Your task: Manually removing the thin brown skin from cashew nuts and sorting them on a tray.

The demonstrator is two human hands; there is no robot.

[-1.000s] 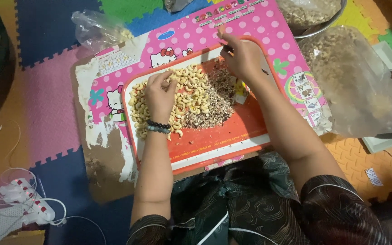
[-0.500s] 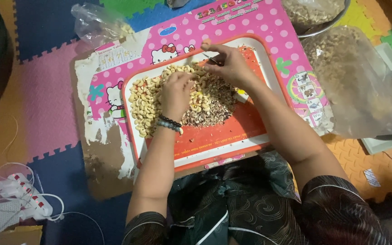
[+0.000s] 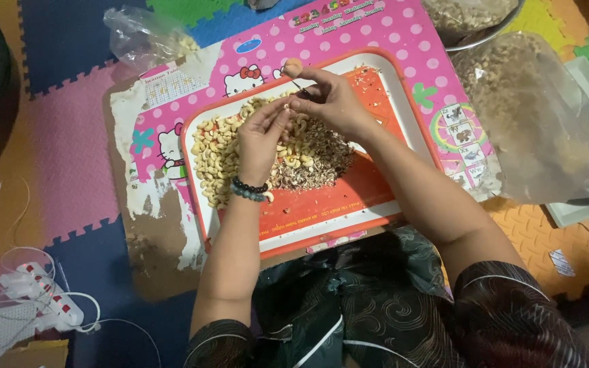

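left hand (image 3: pixel 260 140): our fingers pinch a cashew (image 3: pixel 282 109)
right hand (image 3: pixel 332 102): fingers closed on a small blade (image 3: pixel 299 86), tip touching it
tray (image 3: pixel 383 197): cashew pile (image 3: pixel 216 153) left, shell scraps (image 3: pixel 318 160) beside

Far left of my tray lies a crumpled clear plastic bag (image 3: pixel 146 34), a few pale nuts showing inside it. On my right a big clear plastic bag (image 3: pixel 543 119) slumps, filled with brownish bits, reaching from the far right toward the near edge of the board. Under the tray sits a pink polka-dot board (image 3: pixel 376 34) with cartoon cat pictures, a small grid label (image 3: pixel 168 87) at its far left and little animal picture squares (image 3: pixel 461 140) at its right.
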